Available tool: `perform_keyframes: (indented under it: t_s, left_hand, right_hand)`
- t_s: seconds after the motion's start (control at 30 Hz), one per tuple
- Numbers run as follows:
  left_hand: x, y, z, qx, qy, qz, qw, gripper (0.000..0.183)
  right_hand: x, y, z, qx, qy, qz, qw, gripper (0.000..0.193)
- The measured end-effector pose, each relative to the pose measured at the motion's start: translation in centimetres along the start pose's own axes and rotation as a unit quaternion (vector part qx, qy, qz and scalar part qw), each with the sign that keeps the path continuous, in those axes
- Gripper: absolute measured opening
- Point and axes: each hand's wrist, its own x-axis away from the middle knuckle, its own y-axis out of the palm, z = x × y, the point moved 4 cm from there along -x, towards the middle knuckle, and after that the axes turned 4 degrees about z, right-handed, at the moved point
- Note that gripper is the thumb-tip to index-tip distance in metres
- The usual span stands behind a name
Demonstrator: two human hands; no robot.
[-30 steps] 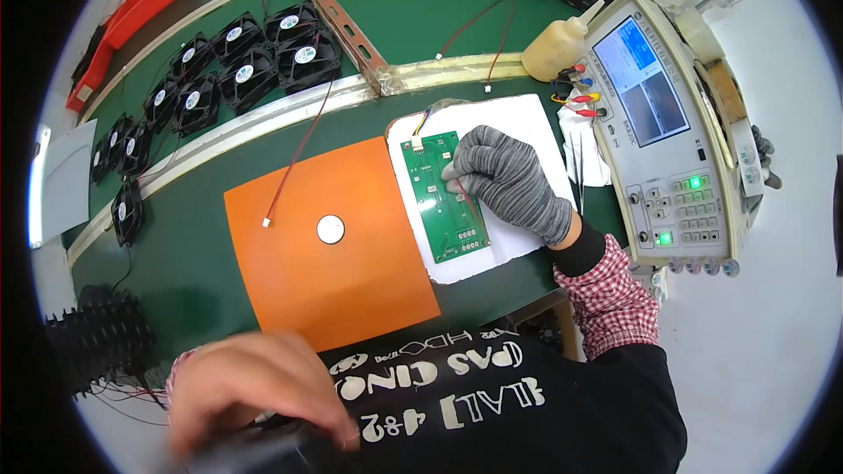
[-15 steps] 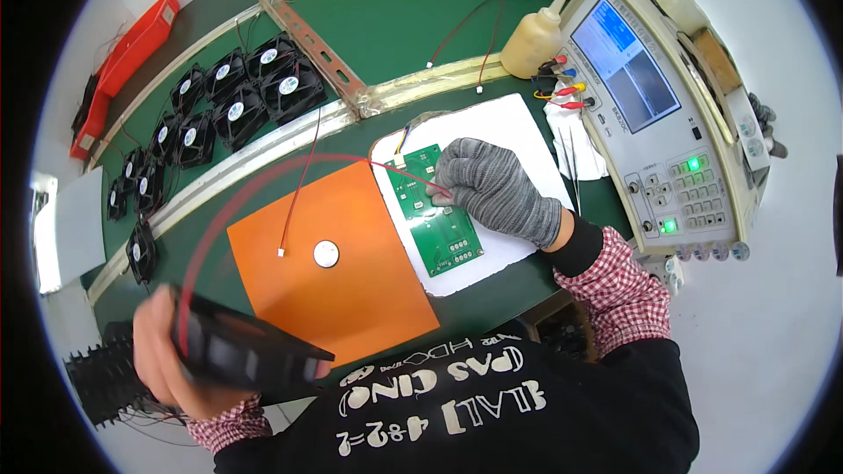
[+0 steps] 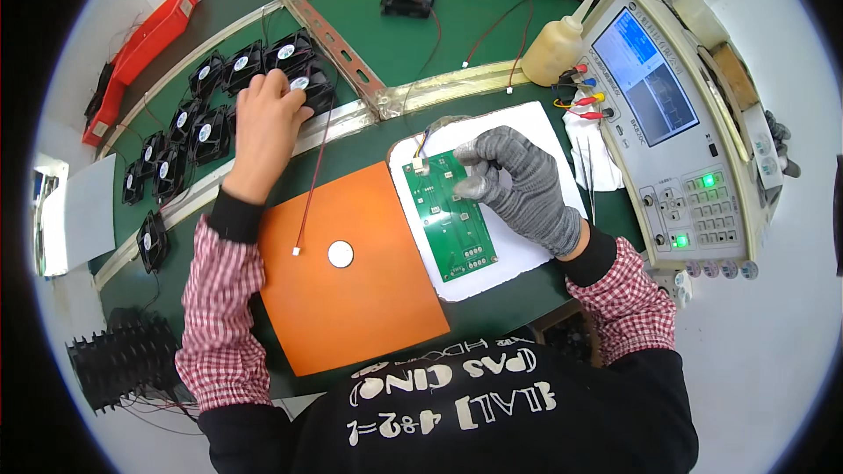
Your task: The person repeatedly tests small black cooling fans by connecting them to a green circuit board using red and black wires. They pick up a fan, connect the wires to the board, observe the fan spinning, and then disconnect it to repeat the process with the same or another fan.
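Note:
My bare left hand (image 3: 268, 127) reaches into a group of black cooling fans, its bent fingers closed at the edge of one cooling fan (image 3: 314, 88). From that fan a dark red wire (image 3: 318, 180) runs onto the orange mat (image 3: 351, 325), ending in a white connector (image 3: 296, 251). My right hand (image 3: 518, 189), in a grey glove, hovers at the green circuit board (image 3: 452, 224); thumb and forefinger are apart with nothing visible between them. The board lies on a white pad (image 3: 518, 254), with a white socket (image 3: 420, 164) at its upper left corner.
A test instrument (image 3: 676, 140) with a lit screen stands at the right, clip leads plugged in. Beside it are a yellowish squeeze bottle (image 3: 553, 48) and tweezers (image 3: 590, 180). A slotted metal bar (image 3: 338, 53) crosses the far bench. Another fan (image 3: 408, 0) lies beyond it. A white disc (image 3: 341, 254) rests on the mat.
My left hand has let go of the fan it held and moved up to the fan group. A fan now lies on the far bench. My right fingers have parted from the red wire.

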Motion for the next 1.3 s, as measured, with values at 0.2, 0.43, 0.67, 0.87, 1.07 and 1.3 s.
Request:
perform_keyframes:
  t_s: [0.2, 0.43, 0.67, 0.87, 1.07, 1.3]
  left_hand:
    - [4.4, -9.7, 9.7, 0.128, 0.172, 0.064, 0.975, 0.02]
    - [8.4, -13.0, 8.5, 0.013, 0.278, 0.06, 0.959, 0.014]
    - [9.2, -14.0, 0.2, -0.069, -0.095, 0.181, 0.976, 0.021]
    - [9.9, -11.0, 11.0, 0.159, -0.037, -0.092, 0.982, 0.025]
    - [7.6, -10.2, 10.8, 0.227, -0.093, -0.105, 0.964, 0.081]
    - [8.6, -8.3, 10.8, 0.209, -0.073, -0.139, 0.965, 0.094]
  right_hand:
    - [-0.1, 0.6, -5.8, 0.006, -0.17, -0.02, 0.985, 0.05]
    - [2.2, 1.8, -4.2, -0.135, 0.017, -0.174, 0.975, 0.032]
    - [0.1, -0.6, -1.9, 0.113, -0.019, -0.148, 0.982, 0.014]
    - [0.1, 1.1, 0.6, 0.009, 0.072, -0.056, 0.996, 0.013]
    - [0.1, 1.4, 1.5, 0.021, 0.031, -0.069, 0.997, 0.014]
    - [0.1, 1.9, 1.4, 0.052, -0.021, -0.057, 0.997, 0.018]
